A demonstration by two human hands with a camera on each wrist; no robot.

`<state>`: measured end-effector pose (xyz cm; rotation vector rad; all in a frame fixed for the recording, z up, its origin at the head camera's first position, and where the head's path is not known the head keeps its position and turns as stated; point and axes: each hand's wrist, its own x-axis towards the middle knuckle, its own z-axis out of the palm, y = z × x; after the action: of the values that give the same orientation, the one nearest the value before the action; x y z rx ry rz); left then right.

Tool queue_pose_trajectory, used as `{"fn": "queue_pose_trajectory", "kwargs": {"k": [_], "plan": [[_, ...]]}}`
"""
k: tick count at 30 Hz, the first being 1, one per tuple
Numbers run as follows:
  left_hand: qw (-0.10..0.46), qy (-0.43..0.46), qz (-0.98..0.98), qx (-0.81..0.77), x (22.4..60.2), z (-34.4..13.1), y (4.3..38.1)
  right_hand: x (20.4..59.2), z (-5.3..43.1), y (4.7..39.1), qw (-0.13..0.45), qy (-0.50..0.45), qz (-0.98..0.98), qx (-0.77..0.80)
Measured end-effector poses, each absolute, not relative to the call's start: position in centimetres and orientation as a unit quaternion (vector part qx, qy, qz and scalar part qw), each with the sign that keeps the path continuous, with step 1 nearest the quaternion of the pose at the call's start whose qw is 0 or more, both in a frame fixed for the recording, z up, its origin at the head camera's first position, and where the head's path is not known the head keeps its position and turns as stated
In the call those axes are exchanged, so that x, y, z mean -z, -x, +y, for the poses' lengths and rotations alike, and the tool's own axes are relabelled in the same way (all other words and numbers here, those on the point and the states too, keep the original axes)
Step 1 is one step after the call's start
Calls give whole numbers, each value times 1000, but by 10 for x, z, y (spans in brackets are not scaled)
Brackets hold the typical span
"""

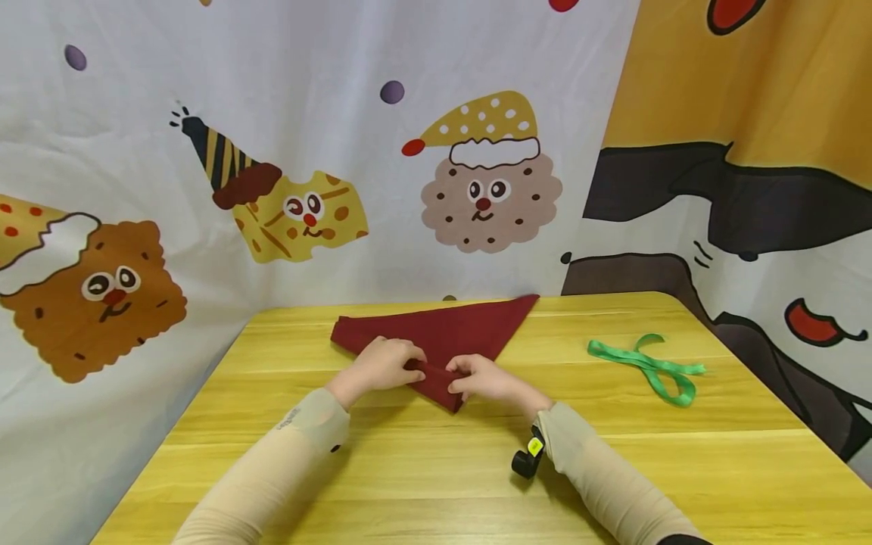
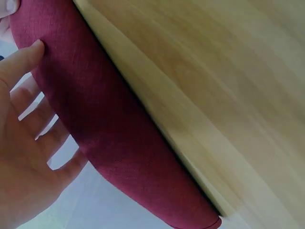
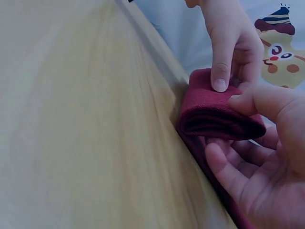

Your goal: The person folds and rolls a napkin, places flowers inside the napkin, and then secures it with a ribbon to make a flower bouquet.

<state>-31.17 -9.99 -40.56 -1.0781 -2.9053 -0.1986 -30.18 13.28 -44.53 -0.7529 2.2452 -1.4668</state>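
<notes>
A dark red cloth (image 1: 470, 325) lies on the table, its far corner pointing right and its near edge folded over in layers. My left hand (image 1: 381, 365) pinches this folded strip, thumb on top; in the left wrist view its fingers (image 2: 43, 117) reach underneath the cloth. Just to the right, my right hand (image 1: 485, 380) holds the strip's near end between thumb and fingers. The right wrist view shows that end (image 3: 221, 121) as a flattened roll, with the right thumb above it and fingers below. Both hands are close together.
A loose green ribbon (image 1: 671, 371) lies looped on the right side of the wooden table (image 1: 422, 492). Behind the table hangs a white curtain (image 1: 327, 98) printed with cartoon figures. A small black camera (image 1: 527, 454) sticks out from the right wrist.
</notes>
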Motion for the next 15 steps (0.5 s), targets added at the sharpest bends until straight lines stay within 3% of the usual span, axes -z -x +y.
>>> {"fn": "queue_pose_trajectory", "kwargs": {"k": [15], "plan": [[25, 343, -938, 52, 409, -88, 318, 442, 148, 311, 167, 251, 835, 460]]}}
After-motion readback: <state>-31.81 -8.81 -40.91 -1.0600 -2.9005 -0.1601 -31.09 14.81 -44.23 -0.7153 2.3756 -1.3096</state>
